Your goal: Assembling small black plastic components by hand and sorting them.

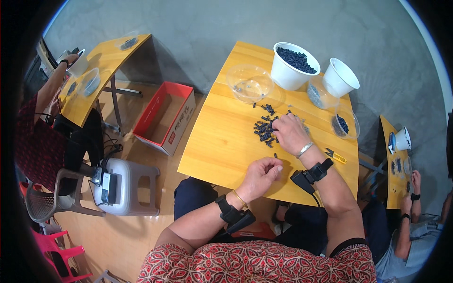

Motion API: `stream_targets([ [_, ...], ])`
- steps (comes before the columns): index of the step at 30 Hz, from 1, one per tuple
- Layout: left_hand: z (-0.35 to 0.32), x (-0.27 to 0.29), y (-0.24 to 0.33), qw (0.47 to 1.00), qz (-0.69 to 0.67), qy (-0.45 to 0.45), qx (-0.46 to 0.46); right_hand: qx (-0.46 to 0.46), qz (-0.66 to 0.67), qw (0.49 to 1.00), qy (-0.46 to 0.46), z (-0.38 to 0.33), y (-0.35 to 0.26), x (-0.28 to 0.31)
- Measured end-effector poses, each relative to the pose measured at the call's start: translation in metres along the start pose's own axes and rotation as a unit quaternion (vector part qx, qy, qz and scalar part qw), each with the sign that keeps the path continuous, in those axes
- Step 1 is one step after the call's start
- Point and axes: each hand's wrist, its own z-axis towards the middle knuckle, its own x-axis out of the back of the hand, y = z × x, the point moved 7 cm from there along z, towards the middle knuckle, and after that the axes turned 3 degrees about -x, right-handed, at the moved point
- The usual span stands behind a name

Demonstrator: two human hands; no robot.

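Small black cylindrical plastic parts [263, 131] lie in a loose pile on the yellow wooden table [212, 148]. My right hand [291, 134] bends down at the pile's right edge, its fingertips closed on one of the small black parts. Closer to me, my left hand [262, 177] is held with thumb and fingers pressed together above the table's front edge. What those fingers hold, if anything, is hidden. A single black part [275, 155] shows just beyond them. Tiny pale pieces [306, 127] are scattered right of my right hand.
Behind the pile stand a clear tub [250, 84], a white bucket of black parts [295, 61] and another white bucket [341, 78]. Two clear containers [322, 93] hold small parts at right. Yellow thread snips [336, 156] lie near my right forearm. People work at tables on both sides.
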Motion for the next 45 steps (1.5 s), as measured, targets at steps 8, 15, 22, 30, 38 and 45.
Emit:
stream_targets([
  [8, 0.007, 0.003, 0.000, 0.994, -0.094, -0.011, 0.046, 0.012, 0.010, 1.000, -0.013, -0.004, 0.010, 0.000],
  [15, 0.007, 0.004, -0.004, 0.981, -0.179, -0.013, 0.077, -0.096, 0.151, 0.983, 0.028, -0.034, 0.022, 0.021],
  [22, 0.007, 0.004, -0.002, 0.976, -0.204, 0.017, 0.070, -0.059, 0.130, 0.990, 0.014, -0.042, 0.008, 0.020],
  [30, 0.007, 0.005, -0.003, 0.976, -0.205, 0.022, 0.067, 0.072, 0.042, 0.990, 0.111, -0.042, -0.025, 0.046],
  [38, -0.001, 0.001, -0.001, 0.984, -0.166, -0.019, 0.054, 0.040, 0.157, 0.983, 0.084, -0.072, -0.061, 0.044],
  [45, -0.020, -0.003, 0.033, 0.975, -0.111, -0.171, 0.088, -0.071, 0.289, 0.954, 0.030, -0.085, -0.039, 0.046],
])
